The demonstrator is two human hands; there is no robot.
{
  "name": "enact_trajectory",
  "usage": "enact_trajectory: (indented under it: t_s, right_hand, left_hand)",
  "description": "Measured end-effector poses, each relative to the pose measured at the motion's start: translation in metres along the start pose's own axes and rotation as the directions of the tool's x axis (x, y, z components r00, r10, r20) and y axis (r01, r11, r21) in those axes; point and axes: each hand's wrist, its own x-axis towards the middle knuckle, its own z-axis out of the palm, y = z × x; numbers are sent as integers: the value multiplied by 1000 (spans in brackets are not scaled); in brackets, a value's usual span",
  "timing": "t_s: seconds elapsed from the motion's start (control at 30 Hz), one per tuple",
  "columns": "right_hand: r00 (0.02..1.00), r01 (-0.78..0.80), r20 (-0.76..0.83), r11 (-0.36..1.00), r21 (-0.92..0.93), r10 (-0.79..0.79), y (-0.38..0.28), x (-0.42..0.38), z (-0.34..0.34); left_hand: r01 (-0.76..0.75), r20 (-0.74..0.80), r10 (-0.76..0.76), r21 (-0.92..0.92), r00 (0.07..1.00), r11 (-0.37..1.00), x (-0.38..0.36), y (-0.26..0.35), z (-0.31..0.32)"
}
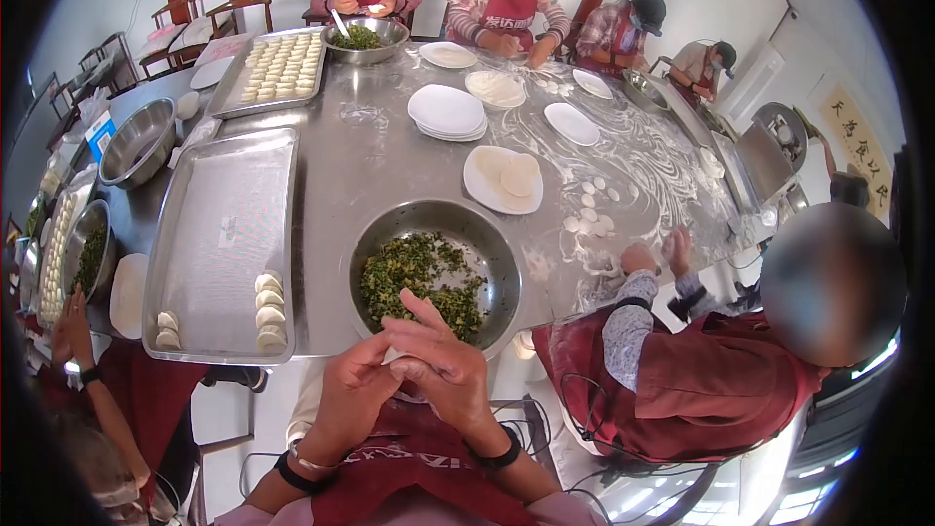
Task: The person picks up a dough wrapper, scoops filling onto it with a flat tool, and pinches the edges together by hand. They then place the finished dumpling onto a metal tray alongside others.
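My left hand (pixel 353 388) and my right hand (pixel 450 377) meet in front of my apron, at the near rim of a steel bowl (pixel 513 284). Between their thumbs and fingers they pinch a dumpling (pixel 395 356), of which only a little pale dough shows. Chopped green and yellow filling (pixel 414 278) lies mostly in the left part of the bowl. Left of it, a metal tray (pixel 222 195) carries a short row of folded dumplings (pixel 271 312) at its near right corner and a few more dumplings (pixel 168 331) at its near left.
Round wrappers (pixel 519 175) lie on a white plate beyond the bowl, near stacked plates (pixel 446 112). Dough pieces (pixel 589 209) sit on the floured table. A co-worker's hands (pixel 657 251) are at right, another's (pixel 70 331) at left. A full dumpling tray (pixel 273 68) stands farther back.
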Motion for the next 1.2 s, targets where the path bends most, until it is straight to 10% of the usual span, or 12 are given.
enact_trajectory:
  t_s: [0.93, 1.2]
  right_hand:
    - [981, 166, 157, 906, -391, -112, 2, 5, -7]
    - [990, 6, -136, 994, -107, -20, -2, -4, 8]
  left_hand:
    - [113, 91, -69, -688, 993, 717, 2, -22, 0]
    - [72, 133, 56, -791, 990, 608, 2, -19, -5]
